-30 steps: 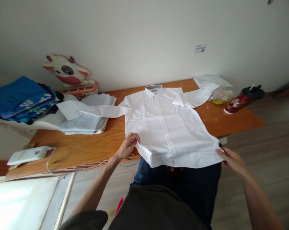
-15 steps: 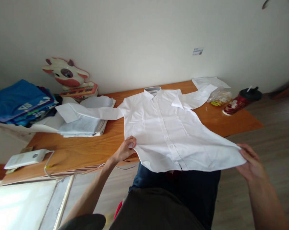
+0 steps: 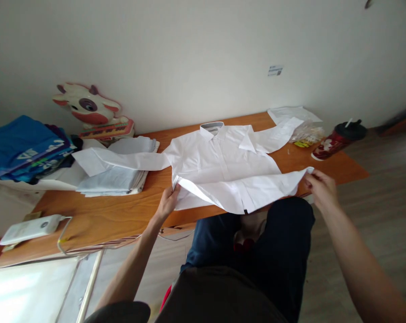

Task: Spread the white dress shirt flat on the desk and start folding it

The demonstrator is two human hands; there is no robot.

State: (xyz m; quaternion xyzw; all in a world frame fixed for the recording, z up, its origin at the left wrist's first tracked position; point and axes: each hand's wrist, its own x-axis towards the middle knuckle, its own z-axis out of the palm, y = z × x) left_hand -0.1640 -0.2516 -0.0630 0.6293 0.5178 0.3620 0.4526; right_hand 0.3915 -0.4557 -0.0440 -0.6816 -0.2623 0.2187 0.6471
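A white button-up shirt (image 3: 209, 154) lies front up on the wooden table, its collar toward the wall and both sleeves spread to the sides. My left hand (image 3: 169, 201) is closed on the left end of its lower hem. At the other end of the hem, my right hand (image 3: 321, 187) pinches the corner and holds it off the table. Between my hands the lifted hem sags, folded back over the shirt's lower front, with a small dark tag at its lowest point. The left sleeve in view rests across a stack of folded light cloths (image 3: 113, 179).
On the left of the wooden table (image 3: 122, 220) are a pile of blue clothing (image 3: 24, 143), a cow-shaped toy (image 3: 88, 107) and a white device with a cable (image 3: 33, 229). A dark red tumbler (image 3: 337, 140) and a clear plastic bag (image 3: 307, 134) stand at the right.
Both hands have moved away from my body toward the wall, carrying the hem with them. The right hand has also come inward, and the shirt's lower part now folds up.
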